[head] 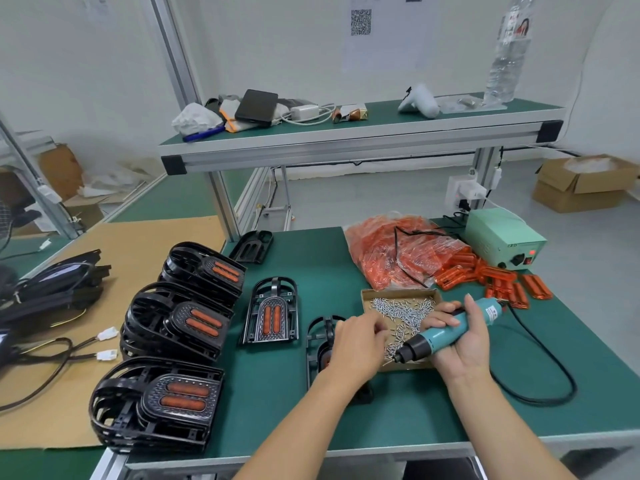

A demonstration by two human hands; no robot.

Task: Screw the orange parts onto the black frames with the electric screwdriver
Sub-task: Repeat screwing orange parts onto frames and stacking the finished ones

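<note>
My right hand (462, 341) grips the teal electric screwdriver (446, 332), its black tip pointing down-left over the cardboard tray of screws (398, 306). My left hand (356, 344) hovers over a black frame (320, 344) with an orange part in it, fingers curled toward the tray's left edge; whether it holds a screw is hidden. Another frame fitted with an orange part (270, 313) lies flat to the left. Loose orange parts (502, 282) lie beside a plastic bag of them (394, 254).
Three stacks of assembled frames (194, 306) stand at the left on the green mat and cardboard. An empty black frame (251, 245) lies at the back. The screwdriver's power box (504, 237) sits back right, its black cable (540, 368) looping right. A shelf (346, 140) spans above.
</note>
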